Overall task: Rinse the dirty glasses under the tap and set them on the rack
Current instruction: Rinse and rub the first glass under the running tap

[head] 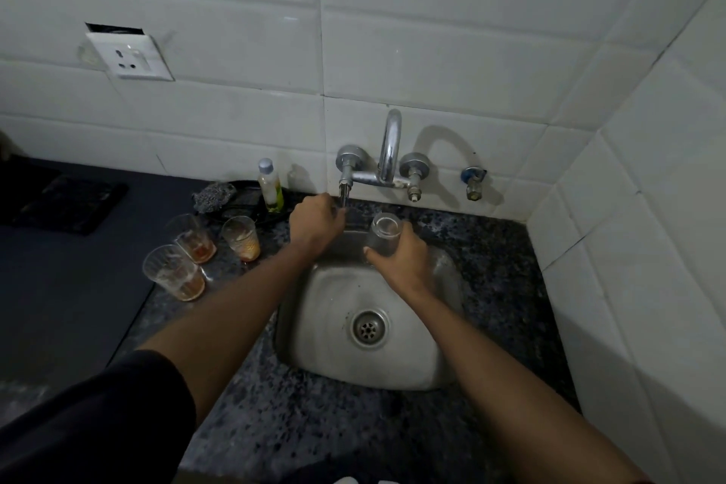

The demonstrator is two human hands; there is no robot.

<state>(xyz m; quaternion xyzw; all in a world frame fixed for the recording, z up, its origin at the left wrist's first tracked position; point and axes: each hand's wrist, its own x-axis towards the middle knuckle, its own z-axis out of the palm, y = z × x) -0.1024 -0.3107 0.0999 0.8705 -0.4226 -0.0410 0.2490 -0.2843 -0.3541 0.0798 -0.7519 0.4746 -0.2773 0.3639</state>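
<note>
White tiled walls, dim light, speckled stone worktop (275, 424) around a small steel sink (412, 346).

Right hand (396, 259): grip wrapped round a clear glass (385, 234), fingers and thumb about its lower body, mouth tipped toward the wall, held over the back of the sink below the spout (391, 145). No stream visible.

Left hand (316, 222): reached to the left tap handle (345, 189), fingers curled at its lower end. Whether they actually clasp it I cannot tell; knuckles hide the contact.

Three more glasses (175, 271) stand upright on the worktop left of the sink, close together, each with orange-brown dregs at the bottom.

Handling, my judgement: thin-walled tumbler, light, rigid, breakable against steel or stone. Likely slick once wet, so take it round the body with the whole hand rather than pinching the rim. Keep it off the spout and the sink wall.

Other things: bottle (270, 185) with yellow-green liquid and a dark scrubber (215, 194) by the wall, a dark mat (66, 204) at far left, wall socket (129, 55). No rack that I can make out.

Writing: none legible. Bottle label too small and dark to read.
</note>
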